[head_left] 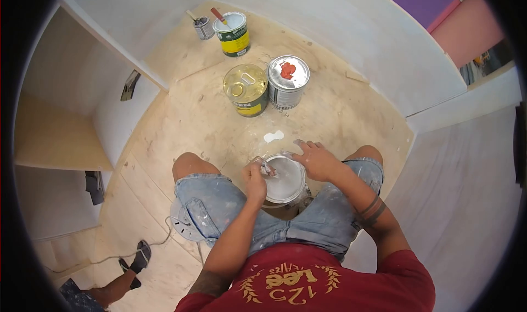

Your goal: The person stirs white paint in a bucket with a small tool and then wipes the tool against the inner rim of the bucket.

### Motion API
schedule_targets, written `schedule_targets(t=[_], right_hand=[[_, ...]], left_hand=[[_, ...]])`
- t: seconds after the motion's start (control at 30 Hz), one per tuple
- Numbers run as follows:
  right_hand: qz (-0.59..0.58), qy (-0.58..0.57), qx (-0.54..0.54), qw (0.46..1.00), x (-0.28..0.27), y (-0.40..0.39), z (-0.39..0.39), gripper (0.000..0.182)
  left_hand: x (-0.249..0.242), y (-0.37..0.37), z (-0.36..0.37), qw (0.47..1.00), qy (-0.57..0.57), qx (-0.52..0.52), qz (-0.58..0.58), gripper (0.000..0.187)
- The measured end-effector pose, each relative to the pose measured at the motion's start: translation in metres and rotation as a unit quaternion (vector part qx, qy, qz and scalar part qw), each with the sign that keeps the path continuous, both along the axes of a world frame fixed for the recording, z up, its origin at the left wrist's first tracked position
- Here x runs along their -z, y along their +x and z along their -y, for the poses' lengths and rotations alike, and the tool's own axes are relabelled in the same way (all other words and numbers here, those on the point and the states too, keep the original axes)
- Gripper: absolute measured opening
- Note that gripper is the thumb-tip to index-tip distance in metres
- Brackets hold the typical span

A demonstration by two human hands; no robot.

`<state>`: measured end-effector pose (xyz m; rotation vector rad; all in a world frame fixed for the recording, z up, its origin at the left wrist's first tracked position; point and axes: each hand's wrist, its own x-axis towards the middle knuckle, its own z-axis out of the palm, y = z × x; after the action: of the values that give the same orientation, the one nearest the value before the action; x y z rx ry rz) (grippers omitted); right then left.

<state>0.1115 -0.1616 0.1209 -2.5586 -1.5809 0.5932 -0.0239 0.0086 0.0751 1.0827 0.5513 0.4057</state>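
Note:
Between my knees stands an open can of white paint or filler, its round rim smeared white. My left hand is closed at the can's left rim around a small crumpled, paint-stained piece, perhaps a rag. My right hand rests at the can's upper right edge, fingers spread and smudged with white. Just beyond the can, a white spill marks the wooden board.
Ahead stand a gold-lidded can and a silver-lidded can with a red blotch. Farther back are a green-yellow can and a small can, both with brushes. Another person's leg and a cable lie lower left. Pale panels surround the floor.

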Motion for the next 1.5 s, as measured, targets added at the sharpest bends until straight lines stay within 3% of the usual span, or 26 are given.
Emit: schedule_targets(t=[0.3,0.5,0.77,0.9,1.07,1.27,1.5], right_hand=[[0.041,-0.049,-0.043,0.997,0.004,-0.003,-0.013,0.053],[0.064,-0.095,-0.009,0.993,0.005,-0.005,0.010,0.052],[0.010,-0.134,0.095,0.986,-0.013,-0.040,0.028,0.060],[0.005,-0.111,0.106,0.988,-0.015,-0.057,0.037,0.057],[0.034,-0.052,0.081,0.995,-0.027,-0.080,0.022,0.052],[0.070,-0.161,0.048,0.983,-0.017,-0.088,0.026,0.054],[0.136,-0.120,0.024,0.983,-0.022,-0.086,0.040,0.049]], left_hand=[[-0.014,0.000,0.002,1.000,0.005,0.030,-0.001,0.037],[-0.013,0.001,0.002,1.000,-0.015,0.026,0.005,0.035],[-0.016,0.004,0.001,0.999,-0.030,0.023,0.018,0.032],[-0.019,0.004,0.000,0.999,-0.030,0.030,0.016,0.032],[-0.024,0.004,0.001,0.999,-0.034,0.031,0.021,0.031],[-0.029,0.001,0.002,0.999,-0.032,0.033,0.021,0.031],[-0.029,0.004,-0.001,0.999,-0.031,0.032,0.030,0.032]])
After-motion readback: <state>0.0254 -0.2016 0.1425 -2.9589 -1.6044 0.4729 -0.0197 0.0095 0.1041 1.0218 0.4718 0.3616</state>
